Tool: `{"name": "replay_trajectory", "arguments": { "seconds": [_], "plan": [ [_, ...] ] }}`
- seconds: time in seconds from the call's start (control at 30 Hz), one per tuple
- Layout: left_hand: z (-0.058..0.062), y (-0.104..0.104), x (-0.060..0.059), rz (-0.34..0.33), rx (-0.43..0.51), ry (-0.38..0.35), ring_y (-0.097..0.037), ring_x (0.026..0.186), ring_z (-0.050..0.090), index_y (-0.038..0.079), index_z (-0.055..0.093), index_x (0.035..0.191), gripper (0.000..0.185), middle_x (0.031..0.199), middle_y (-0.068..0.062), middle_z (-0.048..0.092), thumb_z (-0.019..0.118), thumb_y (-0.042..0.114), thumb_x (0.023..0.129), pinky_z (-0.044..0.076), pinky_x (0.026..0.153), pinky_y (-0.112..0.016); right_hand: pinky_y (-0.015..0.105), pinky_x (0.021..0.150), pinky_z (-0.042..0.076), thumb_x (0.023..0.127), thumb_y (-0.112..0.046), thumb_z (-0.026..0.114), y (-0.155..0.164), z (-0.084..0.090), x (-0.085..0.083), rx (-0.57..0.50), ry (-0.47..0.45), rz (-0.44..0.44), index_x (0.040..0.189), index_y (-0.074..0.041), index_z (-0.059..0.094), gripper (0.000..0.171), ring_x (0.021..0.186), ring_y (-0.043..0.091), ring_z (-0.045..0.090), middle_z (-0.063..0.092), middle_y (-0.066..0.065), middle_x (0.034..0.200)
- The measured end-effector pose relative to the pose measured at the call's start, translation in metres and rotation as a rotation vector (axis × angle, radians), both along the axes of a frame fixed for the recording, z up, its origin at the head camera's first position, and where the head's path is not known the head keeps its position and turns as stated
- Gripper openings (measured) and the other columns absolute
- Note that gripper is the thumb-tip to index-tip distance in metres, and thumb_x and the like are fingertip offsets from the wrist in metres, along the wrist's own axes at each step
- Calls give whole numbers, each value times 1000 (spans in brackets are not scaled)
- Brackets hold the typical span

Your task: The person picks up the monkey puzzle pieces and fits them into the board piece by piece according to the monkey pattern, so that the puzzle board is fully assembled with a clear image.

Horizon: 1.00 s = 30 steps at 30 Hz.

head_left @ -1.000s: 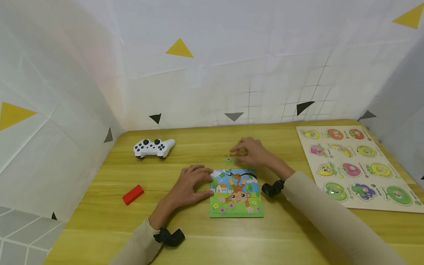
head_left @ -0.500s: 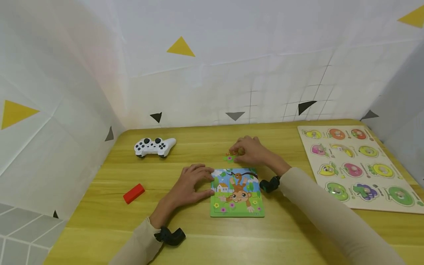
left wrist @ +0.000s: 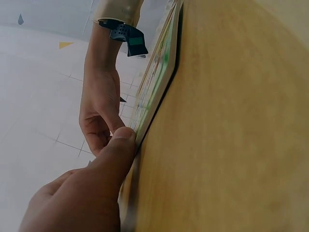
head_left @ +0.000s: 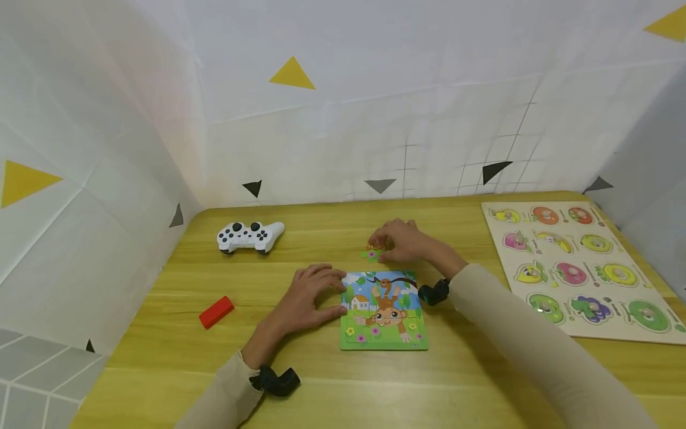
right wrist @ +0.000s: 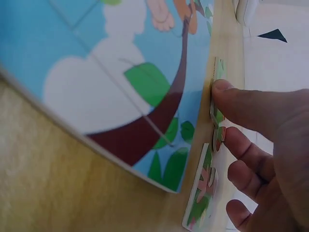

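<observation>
- Two hands work at a yellow wooden table (head_left: 482, 369), inside white cloth walls printed with yellow and black triangles.
- Left hand (head_left: 311, 298) lies flat beside the monkey puzzle (head_left: 383, 310), fingers fairly straight; its thumb (left wrist: 123, 145) presses the board's left edge, gripping nothing.
- Right hand (head_left: 407, 241) rests on the table just beyond the puzzle's far edge, fingers curled down onto loose pieces (head_left: 371, 255).
- Seen from the right wrist, a fingertip (right wrist: 227, 94) touches the edge of one loose piece (right wrist: 217, 104), with another piece (right wrist: 203, 191) lying just beside it; whether the fingers pinch it or merely press, the views do not settle.
- The puzzle lies flat at the table's middle, between the two forearms, its picture of monkey, house and flowers facing up.
- White gamepad (head_left: 249, 236) sits well to the left, near the back wall.
- Red block (head_left: 216, 312) lies on the table left of the left hand, apart from it.
- Fruit peg board (head_left: 579, 268) lies along the right side, well apart from both hands.
- Both wrists carry small black cameras over beige sleeves (head_left: 514, 333).
</observation>
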<state>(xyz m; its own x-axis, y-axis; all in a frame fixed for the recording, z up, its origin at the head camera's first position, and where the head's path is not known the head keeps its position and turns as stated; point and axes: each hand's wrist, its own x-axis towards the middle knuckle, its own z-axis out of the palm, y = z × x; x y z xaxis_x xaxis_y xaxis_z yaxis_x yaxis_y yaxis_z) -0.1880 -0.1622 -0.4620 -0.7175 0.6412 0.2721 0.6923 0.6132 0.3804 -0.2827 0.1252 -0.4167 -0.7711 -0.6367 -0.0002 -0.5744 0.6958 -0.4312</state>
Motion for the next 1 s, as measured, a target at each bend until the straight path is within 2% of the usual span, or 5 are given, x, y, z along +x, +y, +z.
{"name": "replay_trajectory", "arguments": {
  "seconds": [0.17,0.43,0.53,0.77,1.0],
  "plan": [
    [0,0,0,3,-1,-2,-21,139,38,34,62,113,36,141,11,52,61,58,87,29,104,-49,43,78,27,87,-28,72,-1,0,1,13,6,28,120,-25,67,34,96,22,51,62,2,103],
    [-1,0,0,2,3,-1,-22,139,38,34,63,113,35,141,11,52,61,58,87,28,103,-49,46,80,26,87,-27,72,-1,1,3,-13,-31,23,116,-25,67,29,98,23,50,60,3,105],
    [0,0,0,0,5,2,-22,138,38,34,63,113,35,141,11,52,63,57,87,29,103,-49,47,80,25,87,-27,72,-1,1,3,-9,-32,8,116,-25,66,30,98,23,50,61,3,106],
    [1,0,0,3,7,4,-22,138,39,34,63,113,35,140,11,52,63,56,86,29,103,-50,46,83,26,85,-33,73,-2,-2,2,37,30,-42,118,-21,66,35,99,22,53,63,-1,104],
    [0,1,0,9,4,-11,-21,138,38,34,63,113,34,140,12,52,63,56,86,28,104,-48,50,88,26,84,-28,75,-2,0,2,-15,-7,-36,113,-16,65,33,99,20,56,64,1,104]
  ]
}}
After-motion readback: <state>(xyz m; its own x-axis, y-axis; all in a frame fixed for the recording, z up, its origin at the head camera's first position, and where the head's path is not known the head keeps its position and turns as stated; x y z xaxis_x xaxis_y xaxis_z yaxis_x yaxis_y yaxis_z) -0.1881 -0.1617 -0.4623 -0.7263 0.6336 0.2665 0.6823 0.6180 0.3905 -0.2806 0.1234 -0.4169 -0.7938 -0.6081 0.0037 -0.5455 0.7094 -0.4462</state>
